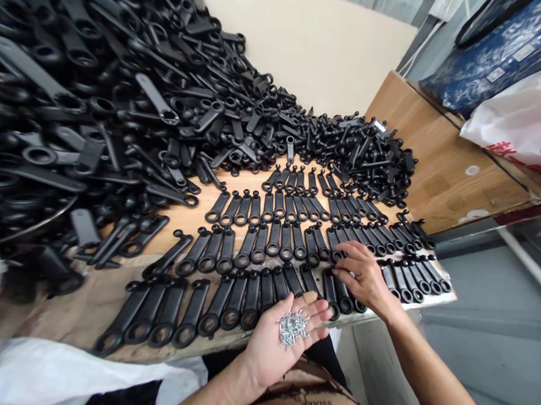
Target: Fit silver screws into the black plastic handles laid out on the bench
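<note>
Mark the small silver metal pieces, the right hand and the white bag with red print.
Small silver metal pieces (293, 329): head view, middle of the pile.
Right hand (366, 275): head view, back of the hand.
White bag with red print (522, 113): head view, plain side above the print.

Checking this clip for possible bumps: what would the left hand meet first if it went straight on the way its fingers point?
Probably a black handle in the nearest row, its near end just beyond the left hand. Depth is unclear, so the hand could be higher and pass above it.
</note>
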The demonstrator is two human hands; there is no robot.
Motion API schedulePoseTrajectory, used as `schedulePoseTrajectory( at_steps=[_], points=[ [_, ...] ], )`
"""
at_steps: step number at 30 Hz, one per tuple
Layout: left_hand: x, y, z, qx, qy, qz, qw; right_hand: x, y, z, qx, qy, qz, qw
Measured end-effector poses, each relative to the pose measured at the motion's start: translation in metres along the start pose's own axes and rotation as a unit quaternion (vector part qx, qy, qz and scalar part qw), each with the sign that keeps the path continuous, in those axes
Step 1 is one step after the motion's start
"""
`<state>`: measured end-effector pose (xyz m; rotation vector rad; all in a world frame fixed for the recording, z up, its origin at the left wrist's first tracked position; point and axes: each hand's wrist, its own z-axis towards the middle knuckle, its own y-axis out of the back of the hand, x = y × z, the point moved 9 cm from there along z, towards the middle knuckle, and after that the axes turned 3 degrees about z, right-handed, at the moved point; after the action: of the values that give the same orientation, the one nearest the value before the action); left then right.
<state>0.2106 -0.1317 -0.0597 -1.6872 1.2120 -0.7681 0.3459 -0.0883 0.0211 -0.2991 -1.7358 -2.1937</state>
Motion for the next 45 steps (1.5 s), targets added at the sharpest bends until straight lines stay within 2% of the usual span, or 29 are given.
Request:
schedulePoseTrajectory(
  at_steps=[10,25,28,31,34,37,39,42,45],
  points=[
    [0.0,0.003,-0.003,-0.008,-0.001,0.003,1.0,0.011,0.002,0.002,0.02,0.016,-0.034,0.999],
    [0.004,0.004,-0.004,-0.002,0.004,0.004,1.0,0.01,-0.007,0.008,0.061,0.008,-0.065,0.996],
    [0.004,0.004,-0.005,-0.001,0.002,0.01,1.0,0.012,-0.003,0.008,0.049,0.005,-0.069,0.996],
    [0.006,0.003,-0.009,-0.012,0.001,0.017,1.0,0.029,0.008,-0.001,0.021,0.016,-0.04,0.999],
    [0.009,0.001,-0.011,-0.019,-0.003,0.01,1.0,0.066,0.011,-0.019,0.028,0.056,0.028,0.998],
    [0.011,0.0,-0.012,-0.027,-0.017,-0.008,0.999,0.106,-0.001,-0.038,0.068,0.089,0.063,0.992],
    [0.013,0.005,-0.013,-0.048,-0.019,0.0,0.999,0.124,-0.012,-0.047,0.091,0.099,0.059,0.989],
    [0.017,0.011,-0.016,-0.068,-0.015,0.006,0.998,0.135,-0.024,-0.054,0.097,0.113,0.048,0.988],
    [0.022,0.008,-0.017,-0.044,-0.01,-0.009,0.999,0.137,-0.027,-0.058,0.087,0.136,0.048,0.986]
  ],
)
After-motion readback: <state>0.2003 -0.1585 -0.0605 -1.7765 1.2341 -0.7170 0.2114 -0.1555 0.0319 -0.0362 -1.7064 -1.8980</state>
